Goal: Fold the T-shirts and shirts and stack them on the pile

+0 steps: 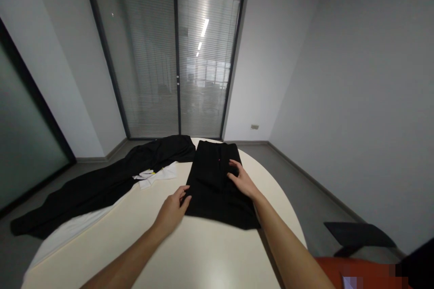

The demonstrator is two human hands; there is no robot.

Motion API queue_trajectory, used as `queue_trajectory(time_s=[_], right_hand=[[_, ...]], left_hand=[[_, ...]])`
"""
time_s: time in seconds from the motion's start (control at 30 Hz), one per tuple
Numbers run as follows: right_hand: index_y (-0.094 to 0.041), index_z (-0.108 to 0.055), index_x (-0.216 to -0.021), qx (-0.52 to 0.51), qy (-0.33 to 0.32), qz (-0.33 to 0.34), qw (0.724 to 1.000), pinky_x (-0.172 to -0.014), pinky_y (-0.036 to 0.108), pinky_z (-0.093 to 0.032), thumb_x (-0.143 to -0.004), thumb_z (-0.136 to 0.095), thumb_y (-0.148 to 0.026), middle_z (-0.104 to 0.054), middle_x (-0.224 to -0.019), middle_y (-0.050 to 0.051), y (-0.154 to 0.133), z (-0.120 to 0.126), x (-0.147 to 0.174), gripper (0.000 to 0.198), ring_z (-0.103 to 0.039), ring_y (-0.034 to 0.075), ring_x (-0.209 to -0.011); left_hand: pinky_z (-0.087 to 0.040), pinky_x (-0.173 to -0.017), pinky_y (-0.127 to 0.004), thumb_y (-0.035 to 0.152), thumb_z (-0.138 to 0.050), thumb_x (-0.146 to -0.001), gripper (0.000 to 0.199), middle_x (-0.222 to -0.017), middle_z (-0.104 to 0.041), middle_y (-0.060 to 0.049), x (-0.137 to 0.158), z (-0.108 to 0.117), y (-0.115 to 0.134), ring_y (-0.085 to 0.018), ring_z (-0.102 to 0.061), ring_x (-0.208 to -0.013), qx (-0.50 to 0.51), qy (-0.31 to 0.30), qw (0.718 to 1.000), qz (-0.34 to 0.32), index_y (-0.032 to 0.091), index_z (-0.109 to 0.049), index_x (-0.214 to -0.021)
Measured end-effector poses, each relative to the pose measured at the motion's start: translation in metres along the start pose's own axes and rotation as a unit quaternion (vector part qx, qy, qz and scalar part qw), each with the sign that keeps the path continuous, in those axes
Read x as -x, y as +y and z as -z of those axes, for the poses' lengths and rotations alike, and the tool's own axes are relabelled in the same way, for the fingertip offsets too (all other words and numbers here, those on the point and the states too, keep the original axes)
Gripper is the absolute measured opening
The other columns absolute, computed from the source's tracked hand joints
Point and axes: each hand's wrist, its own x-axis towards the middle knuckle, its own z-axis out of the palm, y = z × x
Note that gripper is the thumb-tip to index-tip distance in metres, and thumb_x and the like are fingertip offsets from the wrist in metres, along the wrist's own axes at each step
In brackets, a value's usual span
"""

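A black folded garment (206, 194) lies flat on the white table, its narrower end pointing away from me and its wider end near me. I cannot tell for sure whether it is a skirt or trousers. At its left edge is my left hand (172, 210), fingers loosely curved and thumb apart from them, touching the cloth's border. My right hand (242, 180) rests over the upper right part of the garment, thumb and fingers spread. A small reddish spot shows on the cloth just left of those fingertips.
On the left, a long black garment (101, 185) drapes over the round white table (217, 257), with white cloth (159, 176) beside it. An orange-red chair seat (352, 266) with a black armrest (359, 235) stands at lower right. A blinds-covered glass partition (149, 63) is beyond.
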Motion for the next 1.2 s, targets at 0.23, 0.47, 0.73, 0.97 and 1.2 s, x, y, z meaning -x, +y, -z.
queue_trajectory(time_s=[0.23, 0.47, 0.73, 0.97, 1.2], right_hand=[[-0.018, -0.040, -0.149, 0.094, -0.131, -0.108, 0.981, -0.109, 0.048, -0.041, -0.076, -0.071, -0.063, -0.060, -0.133, 0.016, -0.002, 0.034, 0.028, 0.091, -0.059, 0.030, -0.120], [-0.024, 0.004, -0.159, 0.062, -0.216, -0.011, 0.974, -0.112, 0.044, -0.039, -0.068, -0.084, -0.043, -0.047, -0.149, 0.014, -0.016, 0.030, 0.039, 0.129, -0.051, 0.026, -0.131], [-0.019, -0.018, -0.158, 0.185, -0.182, -0.039, 0.965, -0.073, 0.034, -0.048, -0.077, -0.075, -0.045, -0.067, -0.085, 0.003, -0.032, 0.037, 0.044, 0.102, -0.063, 0.020, -0.075], [-0.023, 0.000, -0.159, 0.144, -0.183, -0.014, 0.972, -0.076, 0.031, -0.048, -0.078, -0.063, -0.018, -0.068, -0.097, 0.003, -0.023, 0.039, 0.040, 0.103, -0.064, 0.017, -0.078], [-0.019, -0.024, -0.156, 0.243, -0.051, -0.111, 0.962, -0.086, 0.043, -0.048, -0.087, -0.060, -0.039, -0.072, -0.104, 0.014, -0.001, 0.045, 0.030, 0.081, -0.069, 0.029, -0.090]], left_hand=[[-0.048, -0.097, -0.040, 0.035, -0.053, -0.090, 0.054, -0.124, -0.068, -0.012, 0.008, 0.002, 0.005, -0.026, -0.064, -0.115, -0.040, -0.021, 0.999, -0.030, 0.023, -0.047, -0.143], [-0.046, -0.095, -0.033, 0.034, -0.044, -0.095, 0.033, -0.112, -0.073, -0.004, 0.006, 0.013, 0.011, -0.022, -0.066, -0.104, -0.039, -0.062, 0.995, -0.072, 0.025, -0.073, -0.108], [-0.044, -0.065, -0.028, 0.040, -0.052, -0.086, 0.038, -0.076, -0.064, -0.002, 0.007, 0.026, 0.010, -0.018, -0.057, -0.068, -0.004, -0.063, 0.998, -0.016, 0.019, -0.071, -0.112], [-0.043, -0.056, -0.027, 0.048, -0.052, -0.084, 0.041, -0.071, -0.057, 0.000, 0.004, 0.020, 0.012, -0.015, -0.051, -0.059, 0.095, -0.047, 0.993, 0.044, 0.018, -0.068, -0.105], [-0.038, -0.050, -0.024, 0.056, -0.059, -0.076, 0.052, -0.061, -0.038, 0.008, 0.007, 0.017, 0.015, -0.012, -0.043, -0.052, 0.128, -0.081, 0.985, 0.087, 0.017, -0.065, -0.110]])
